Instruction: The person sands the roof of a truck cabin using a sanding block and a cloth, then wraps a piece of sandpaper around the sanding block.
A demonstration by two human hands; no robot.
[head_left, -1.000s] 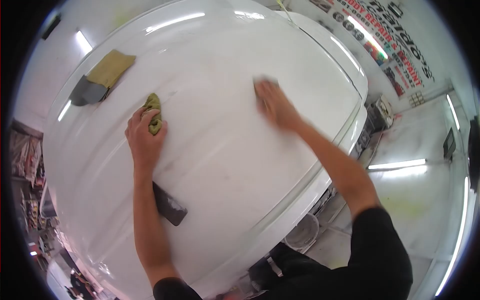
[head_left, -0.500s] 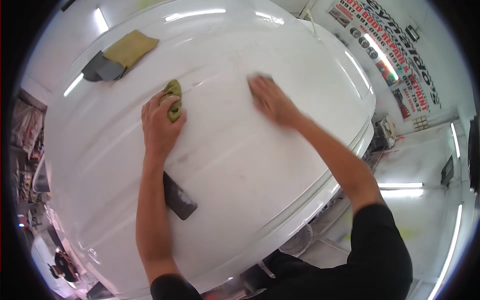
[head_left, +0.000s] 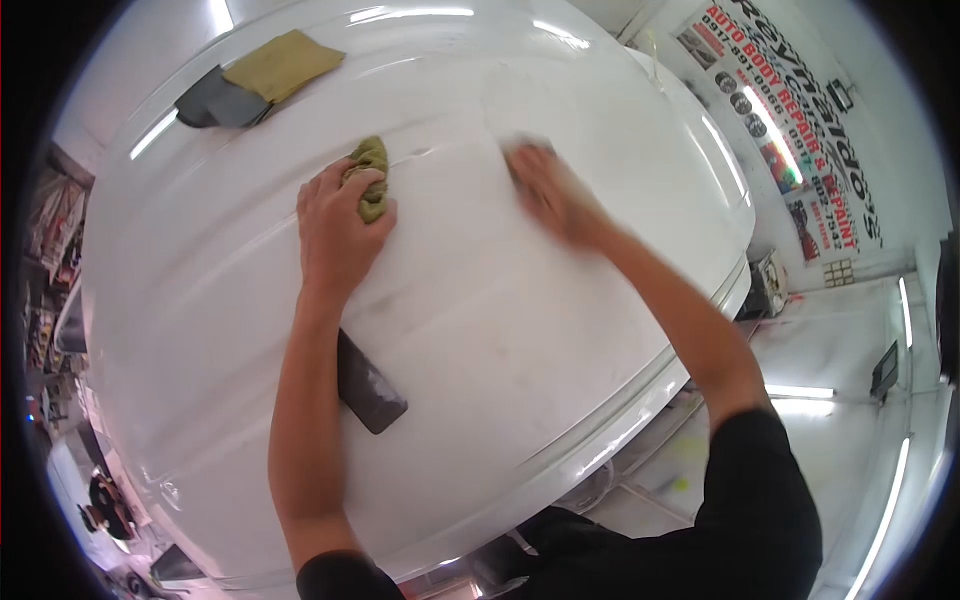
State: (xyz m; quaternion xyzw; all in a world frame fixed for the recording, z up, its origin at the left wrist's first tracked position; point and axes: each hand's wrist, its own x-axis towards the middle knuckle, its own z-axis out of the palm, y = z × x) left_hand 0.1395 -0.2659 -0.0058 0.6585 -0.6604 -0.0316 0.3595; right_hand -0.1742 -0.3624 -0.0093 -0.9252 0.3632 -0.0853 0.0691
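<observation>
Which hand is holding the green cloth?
The left hand: the green cloth is bunched in its grip, whereas the right hand covers a blurred, grey-edged item.

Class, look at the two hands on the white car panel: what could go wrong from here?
1. The dark rectangular slab shows close beside the left forearm, which might knock or drag it across the glossy white car panel.
2. The flat yellow sheet and flat grey sheet lie near the panel's edge, so they might slide off.
3. The right hand is blurred, with something unclear beneath it; grit trapped there could perhaps scratch the surface.
</observation>
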